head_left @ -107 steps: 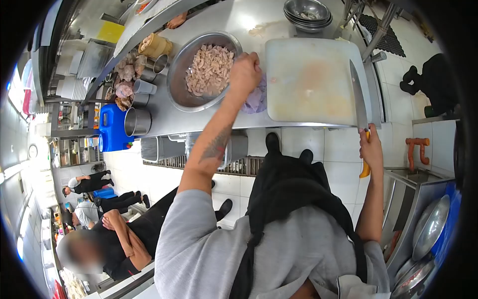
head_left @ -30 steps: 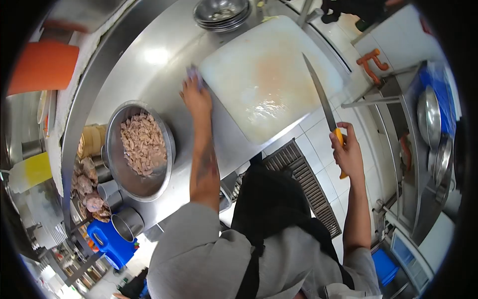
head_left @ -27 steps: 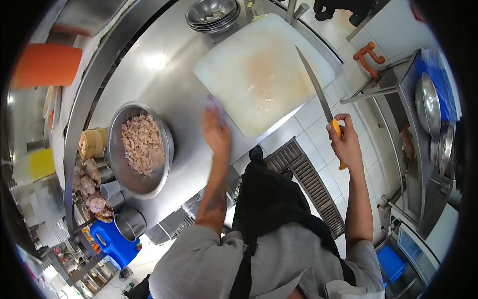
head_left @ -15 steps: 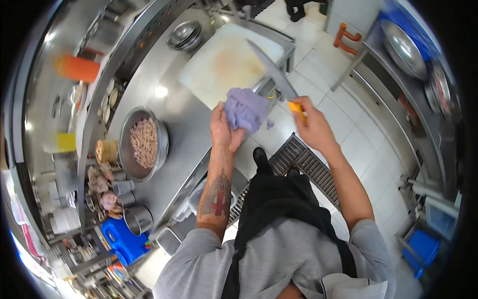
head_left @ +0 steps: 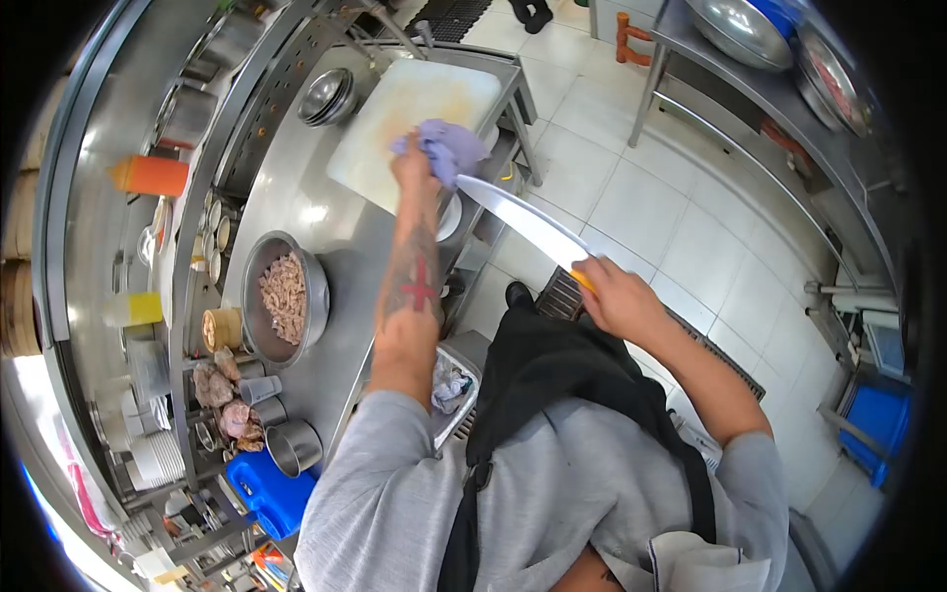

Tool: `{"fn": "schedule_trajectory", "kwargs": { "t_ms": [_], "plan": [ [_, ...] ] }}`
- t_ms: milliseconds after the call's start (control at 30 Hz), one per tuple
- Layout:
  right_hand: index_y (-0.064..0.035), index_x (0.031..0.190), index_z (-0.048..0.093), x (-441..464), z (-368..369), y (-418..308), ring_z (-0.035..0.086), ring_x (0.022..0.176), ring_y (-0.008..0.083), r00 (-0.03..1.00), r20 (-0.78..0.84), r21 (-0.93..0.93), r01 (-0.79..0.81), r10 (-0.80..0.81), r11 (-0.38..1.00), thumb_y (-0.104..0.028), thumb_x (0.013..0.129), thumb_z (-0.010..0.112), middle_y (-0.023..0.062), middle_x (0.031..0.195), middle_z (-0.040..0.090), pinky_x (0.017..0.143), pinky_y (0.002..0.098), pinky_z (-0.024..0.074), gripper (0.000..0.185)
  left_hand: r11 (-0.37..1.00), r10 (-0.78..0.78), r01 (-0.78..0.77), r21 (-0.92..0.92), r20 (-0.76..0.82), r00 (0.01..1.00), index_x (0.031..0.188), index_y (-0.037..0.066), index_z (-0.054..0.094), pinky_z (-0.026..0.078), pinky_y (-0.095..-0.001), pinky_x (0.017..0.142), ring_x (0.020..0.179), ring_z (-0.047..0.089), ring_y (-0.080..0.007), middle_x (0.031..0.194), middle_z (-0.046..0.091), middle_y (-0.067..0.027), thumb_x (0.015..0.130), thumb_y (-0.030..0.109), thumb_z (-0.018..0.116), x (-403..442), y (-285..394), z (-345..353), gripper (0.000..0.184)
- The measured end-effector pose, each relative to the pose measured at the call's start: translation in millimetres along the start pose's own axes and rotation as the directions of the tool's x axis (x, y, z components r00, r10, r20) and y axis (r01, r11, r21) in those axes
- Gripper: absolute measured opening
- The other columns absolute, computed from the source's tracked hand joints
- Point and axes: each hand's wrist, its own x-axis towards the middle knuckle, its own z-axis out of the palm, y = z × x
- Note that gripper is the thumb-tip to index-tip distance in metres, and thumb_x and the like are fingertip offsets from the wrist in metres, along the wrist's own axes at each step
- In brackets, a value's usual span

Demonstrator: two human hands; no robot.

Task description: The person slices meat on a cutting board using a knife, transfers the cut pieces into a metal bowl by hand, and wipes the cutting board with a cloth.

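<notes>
My left hand (head_left: 414, 170) is closed on a bunched purple cloth (head_left: 452, 148) over the near right part of a white cutting board (head_left: 434, 87). In my right hand (head_left: 619, 296) is a large kitchen knife (head_left: 528, 225), gripped by its yellow-orange handle. The long blade slants up and left, and its tip end reaches the edge of the cloth. Whether blade and cloth touch, I cannot tell. Stains mark the board, which lies on the steel counter (head_left: 340, 212).
A steel bowl of cut raw meat (head_left: 284, 298) stands on the counter at left. Small stacked metal bowls (head_left: 327, 97) sit beside the board. A blue jug (head_left: 271, 493) is at lower left. Across the tiled floor (head_left: 651, 197), a steel table (head_left: 779, 109) holds large bowls.
My left hand has moved forward with the cloth, over the board, and turned from palm-up to knuckles-up. The knife has come lower and tilted further left. The camera view has shifted.
</notes>
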Motion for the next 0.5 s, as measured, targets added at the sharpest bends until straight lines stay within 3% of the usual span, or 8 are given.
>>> {"fn": "schedule_trajectory", "kwargs": {
  "t_ms": [67, 100, 133, 200, 267, 367, 433, 500],
  "plan": [
    [-0.0072, 0.135, 0.053, -6, -11, 15, 0.07, 0.086, 0.0442, 1.0, 0.018, 0.067, 0.009, -0.01, 0.998, -0.017, 0.095, 0.066, 0.0251, 0.108, 0.067, 0.078, 0.0522, 0.0573, 0.043, 0.805, 0.265, -0.202, 0.558, -0.034, 0.964, 0.107, -0.004, 0.071, 0.059, -0.0403, 0.073, 0.081, 0.071, -0.0244, 0.1, 0.075, -0.0126, 0.097, 0.044, 0.075, 90, 24, -52, 0.05],
    [-0.0075, 0.136, 0.053, -3, -18, 20, 0.07, 0.087, 0.0452, 0.985, 0.076, 0.066, -0.158, 0.153, 0.985, -0.018, 0.095, 0.067, 0.0255, 0.103, 0.069, 0.078, 0.0528, 0.0562, 0.045, 0.811, 0.264, -0.189, 0.553, -0.058, 0.963, 0.107, -0.004, 0.071, 0.059, -0.0403, 0.073, 0.081, 0.071, -0.0244, 0.1, 0.075, -0.0126, 0.097, 0.044, 0.075, 108, 40, -75, 0.05],
    [-0.0079, 0.137, 0.053, 6, -23, 21, 0.069, 0.088, 0.0463, 0.94, 0.131, 0.053, -0.323, 0.314, 0.945, -0.019, 0.095, 0.068, 0.026, 0.098, 0.07, 0.078, 0.0534, 0.0552, 0.046, 0.773, 0.308, -0.292, 0.564, 0.07, 0.949, 0.104, -0.005, 0.072, 0.058, -0.04, 0.073, 0.081, 0.073, -0.0255, 0.096, 0.076, -0.0158, 0.095, 0.045, 0.075, 122, 55, -94, 0.05],
    [-0.0074, 0.138, 0.052, 43, -33, 17, 0.069, 0.088, 0.0468, 0.937, 0.123, 0.121, -0.341, 0.327, 0.932, -0.021, 0.097, 0.067, 0.0257, 0.092, 0.07, 0.078, 0.0538, 0.0545, 0.046, 0.732, 0.342, -0.385, 0.562, 0.186, 0.921, 0.1, -0.005, 0.073, 0.057, -0.0397, 0.074, 0.08, 0.074, -0.0265, 0.092, 0.077, -0.019, 0.092, 0.045, 0.076, 139, 82, -118, 0.05],
    [-0.0069, 0.138, 0.052, 87, -27, 15, 0.069, 0.088, 0.0473, 0.926, 0.107, 0.191, -0.376, 0.362, 0.907, -0.022, 0.098, 0.065, 0.0255, 0.086, 0.071, 0.078, 0.0542, 0.0538, 0.045, 0.388, 0.503, -0.484, 0.784, 0.26, 0.824, 0.1, 0.001, 0.076, 0.057, -0.0392, 0.076, 0.08, 0.074, -0.0286, 0.09, 0.078, -0.0161, 0.09, 0.039, 0.076, 144, 102, -134, 0.04],
    [-0.0059, 0.139, 0.049, 157, 16, 22, 0.068, 0.088, 0.0506, 0.936, 0.118, 0.112, -0.345, 0.333, 0.932, -0.029, 0.105, 0.055, 0.0288, 0.088, 0.07, 0.079, 0.0562, 0.0531, 0.042, 0.459, 0.504, -0.425, 0.78, 0.166, 0.848, 0.095, 0.001, 0.077, 0.058, -0.0384, 0.076, 0.079, 0.075, -0.0274, 0.085, 0.078, -0.0139, 0.088, 0.034, 0.077, 195, 90, -155, 0.035],
    [-0.0048, 0.136, 0.049, 205, 54, -10, 0.068, 0.09, 0.0519, 0.896, 0.289, 0.137, -0.388, 0.338, 0.911, -0.029, 0.105, 0.054, 0.0312, 0.089, 0.07, 0.08, 0.0588, 0.0526, 0.04, 0.468, 0.552, -0.419, 0.778, 0.113, 0.826, 0.095, 0.0, 0.077, 0.058, -0.0378, 0.075, 0.078, 0.074, -0.0262, 0.084, 0.078, -0.013, 0.087, 0.034, 0.077, 232, 88, -163, 0.034],
    [-0.0029, 0.123, 0.049, 245, 109, -43, 0.068, 0.087, 0.0524, 0.959, 0.267, 0.281, -0.174, 0.098, 0.944, -0.026, 0.103, 0.055, 0.0321, 0.087, 0.069, 0.078, 0.0622, 0.0519, 0.031, 0.586, 0.558, -0.438, 0.682, 0.053, 0.828, 0.093, 0.001, 0.077, 0.058, -0.0369, 0.076, 0.078, 0.074, -0.023, 0.084, 0.078, -0.0114, 0.085, 0.032, 0.076, 251, 107, -158, 0.032]
  ]
}}
